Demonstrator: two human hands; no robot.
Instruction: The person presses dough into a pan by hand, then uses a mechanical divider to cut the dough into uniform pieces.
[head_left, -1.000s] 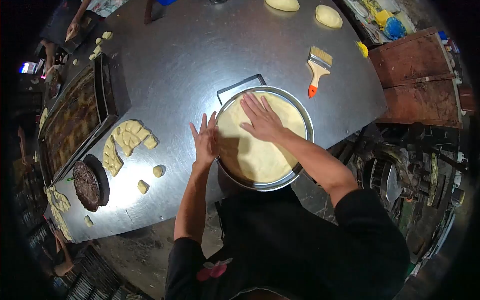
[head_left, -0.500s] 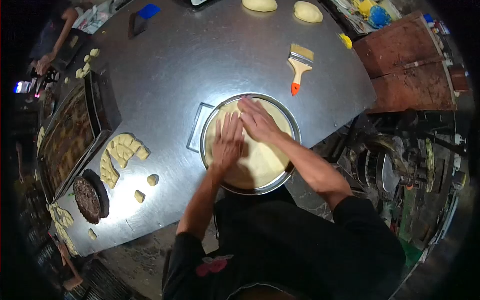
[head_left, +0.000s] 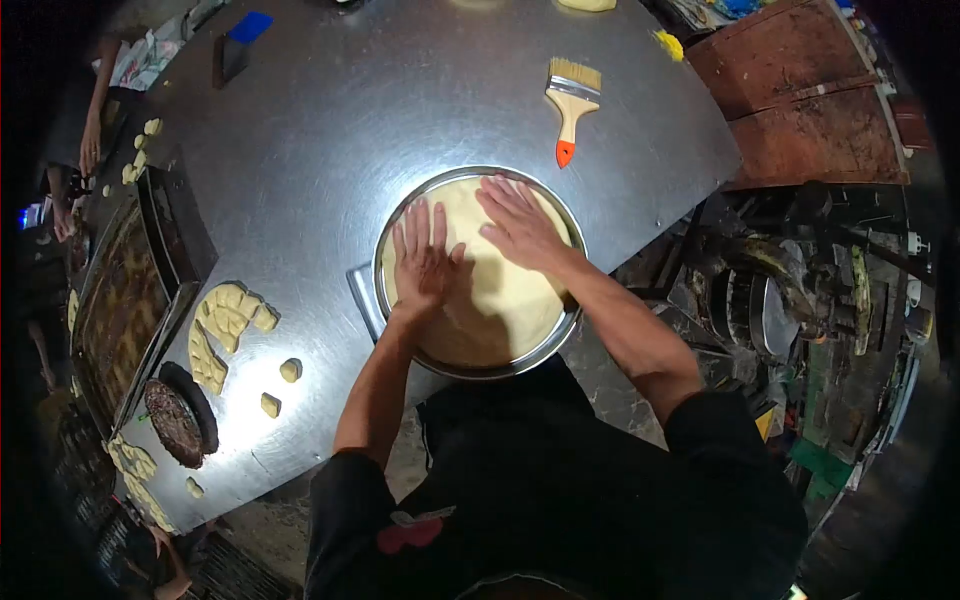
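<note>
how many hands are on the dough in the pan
2: the left hand flat on the dough toward its left, the right hand flat toward its top right.

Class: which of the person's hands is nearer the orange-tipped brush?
Right. The right hand lies flat on the dough, on the person's side of the brush. The left hand lies beside it, farther from the brush.

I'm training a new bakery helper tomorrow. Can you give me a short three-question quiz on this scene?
1. True or false: the left hand and right hand both lie flat on the dough in the round pan.
2. Which tool lies on the table beyond the pan? A) brush B) rolling pin C) knife
3. Fill in: the brush's handle ends in an ____ tip.
Key: 1 true; 2 A; 3 orange.
</note>
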